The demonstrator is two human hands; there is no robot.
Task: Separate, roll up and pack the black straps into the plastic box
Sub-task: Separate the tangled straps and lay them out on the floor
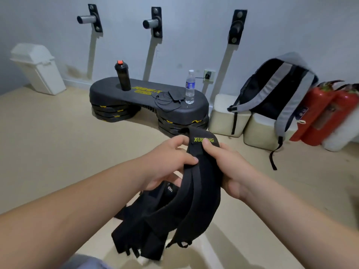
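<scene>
I see left hand [167, 162] and right hand [227, 167] both gripping the black straps [194, 200] near the top end, fingers curled round the bundle; right thumb sits on the yellow label; straps are held mid-air, loose ends hanging toward the beige floor [58, 133]; beyond: black step platform [147, 98] carrying a shaker bottle [122, 75] and water bottle [190, 87]; backpack [272, 90] right; white bin [38, 68] far left.
</scene>
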